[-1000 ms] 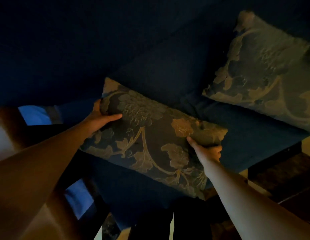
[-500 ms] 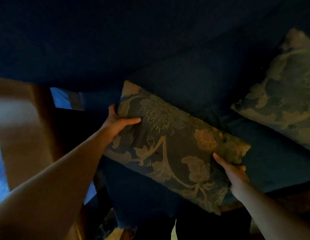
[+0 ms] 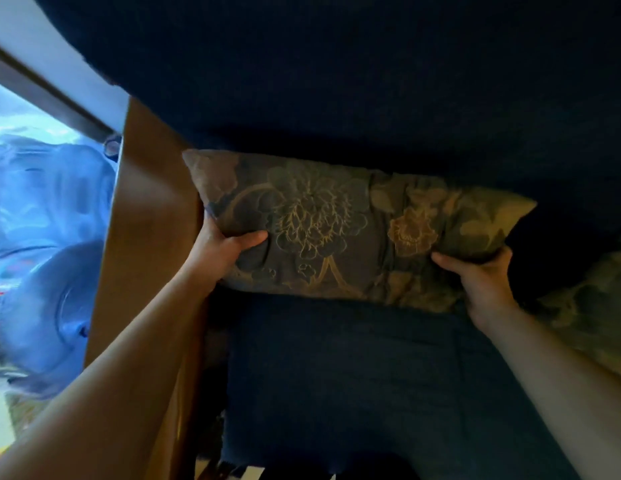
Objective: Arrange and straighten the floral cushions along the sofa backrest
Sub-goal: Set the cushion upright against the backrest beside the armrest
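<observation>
A long floral cushion [image 3: 340, 223], dark grey-blue with gold flowers, stands on its long edge against the dark blue sofa backrest [image 3: 337, 81], at the sofa's left end. My left hand [image 3: 222, 247] grips its lower left part, thumb pressed into the front. My right hand [image 3: 482, 278] holds its lower right corner from below. A second floral cushion [image 3: 593, 310] shows partly at the right edge, beside my right wrist. The dark blue seat [image 3: 337, 375] lies below the held cushion.
A brown wooden armrest [image 3: 142, 237] runs down the sofa's left side, touching my left forearm. Beyond it at the left are bluish-lit blurred objects [image 3: 42, 254] and a pale wall with a dark strip [image 3: 42, 81]. The room is dim.
The cushion has gone from tilted over the seat to level and back against the backrest at the left end. Both hands moved with it; the second cushion has slid toward the right edge of view.
</observation>
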